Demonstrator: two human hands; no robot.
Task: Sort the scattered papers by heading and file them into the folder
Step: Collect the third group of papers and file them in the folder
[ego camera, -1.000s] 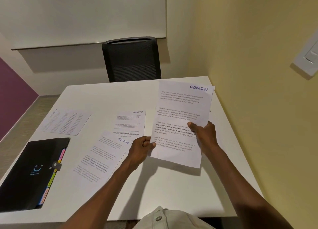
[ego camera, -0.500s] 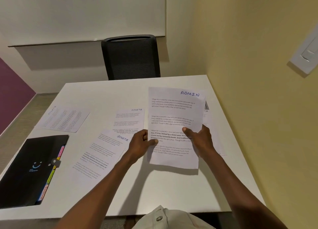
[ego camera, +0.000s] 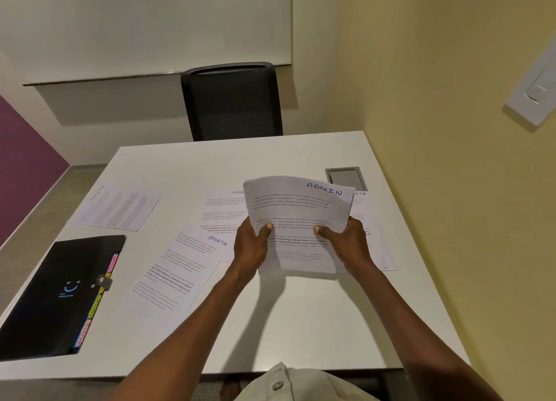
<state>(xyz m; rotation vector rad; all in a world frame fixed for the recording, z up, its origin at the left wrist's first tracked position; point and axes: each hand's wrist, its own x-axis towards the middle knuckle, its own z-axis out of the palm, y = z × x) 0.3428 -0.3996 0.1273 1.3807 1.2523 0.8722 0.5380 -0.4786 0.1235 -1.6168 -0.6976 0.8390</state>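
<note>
ADMIN sheets (ego camera: 298, 220) now gripped both sides, left hand (ego camera: 251, 244) and right hand (ego camera: 346, 244), squared above SPORTS sheet (ego camera: 180, 268); folder (ego camera: 57, 295) left, unopened.

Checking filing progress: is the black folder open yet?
No. The black folder lies closed on the table, clasp fastened, while both hands hold the ADMIN sheets.

Black folder (ego camera: 57, 292), white papers (ego camera: 296, 220), seemingly blue headings.

White table (ego camera: 301, 325), black mesh chair (ego camera: 231, 99) behind; whiteboard (ego camera: 144, 24) on far wall, yellow wall (ego camera: 436, 69) R, purple L.
</note>
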